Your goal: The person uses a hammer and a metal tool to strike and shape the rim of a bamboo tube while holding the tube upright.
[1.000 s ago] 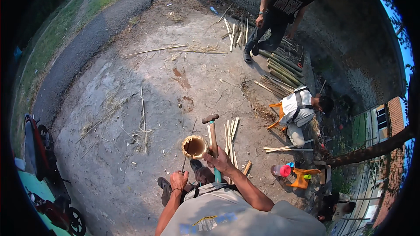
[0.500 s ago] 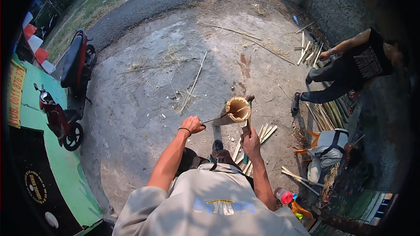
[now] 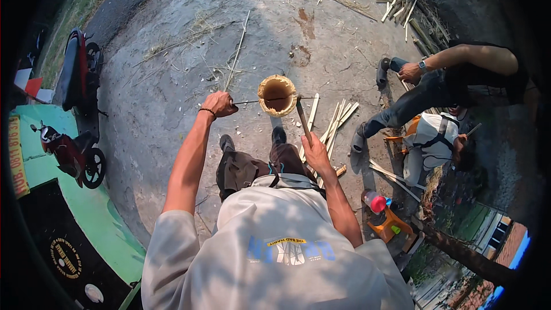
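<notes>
A thick hollow bamboo section [image 3: 276, 80] stands in front of my feet, its round open top facing up and its rim pale and rough. My left hand [image 3: 218, 104] is closed round the handle of a long thin knife [image 3: 247, 102], whose blade runs across the near part of the bamboo's top and shows past its right side. In my right hand [image 3: 317, 152] is the wooden handle of a hammer [image 3: 303, 119]. The hammer's head is beside the bamboo's right rim, at the blade; whether it touches I cannot tell.
Split bamboo strips [image 3: 338, 120] lie right of the bamboo section. One person [image 3: 442, 80] steps along the right side; another [image 3: 433, 138] crouches nearer. An orange stool [image 3: 391, 225] and a pink-lidded container [image 3: 376, 202] are at lower right. A red motorbike [image 3: 74, 149] stands left, by a green wall.
My view has shifted. The knife has gone from slanting into the bamboo's opening to lying nearly level across it. The hammer has moved to the blade's right part. The standing person has come nearer.
</notes>
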A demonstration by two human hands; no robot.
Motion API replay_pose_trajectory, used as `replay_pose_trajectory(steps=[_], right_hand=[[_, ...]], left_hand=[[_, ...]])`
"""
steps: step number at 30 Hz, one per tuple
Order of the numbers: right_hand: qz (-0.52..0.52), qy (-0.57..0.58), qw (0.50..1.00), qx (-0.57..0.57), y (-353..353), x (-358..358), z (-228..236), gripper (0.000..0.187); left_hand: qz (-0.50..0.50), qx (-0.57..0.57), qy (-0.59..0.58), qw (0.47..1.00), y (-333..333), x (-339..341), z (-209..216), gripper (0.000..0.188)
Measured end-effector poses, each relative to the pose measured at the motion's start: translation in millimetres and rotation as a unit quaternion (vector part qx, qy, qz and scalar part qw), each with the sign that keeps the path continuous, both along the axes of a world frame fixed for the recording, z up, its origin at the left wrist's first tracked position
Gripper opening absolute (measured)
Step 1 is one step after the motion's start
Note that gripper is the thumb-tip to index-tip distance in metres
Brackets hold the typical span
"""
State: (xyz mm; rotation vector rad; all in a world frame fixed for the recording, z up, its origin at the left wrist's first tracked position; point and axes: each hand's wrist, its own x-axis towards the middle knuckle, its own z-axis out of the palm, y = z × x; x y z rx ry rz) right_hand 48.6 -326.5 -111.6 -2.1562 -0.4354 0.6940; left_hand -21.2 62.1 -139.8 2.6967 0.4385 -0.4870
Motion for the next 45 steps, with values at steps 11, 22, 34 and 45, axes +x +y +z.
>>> replay_pose_trajectory(steps=[11, 22, 34, 45], right_hand=[[-0.070, -0.026, 0.944, 0.320, 30, 45, 228, 0.037], [-0.028, -0.053, 0.996, -0.060, 4, 2, -16, 0.046], [-0.070, -0.079, 0.872, 0.477, 47, 50, 168, 0.037], [-0.050, -0.013, 0.995, 0.087, 70, 76, 83, 0.044]], left_hand=[[0.046, -0.022, -0.007, 0.999, -3, -23, -8, 0.038], [0.020, -0.007, -0.019, 1.000, -11, 4, -11, 0.034], [0.059, -0.006, -0.007, 0.998, 16, 20, 10, 0.040], [0.059, 0.014, 0.025, 0.998, 25, 26, -1, 0.043]])
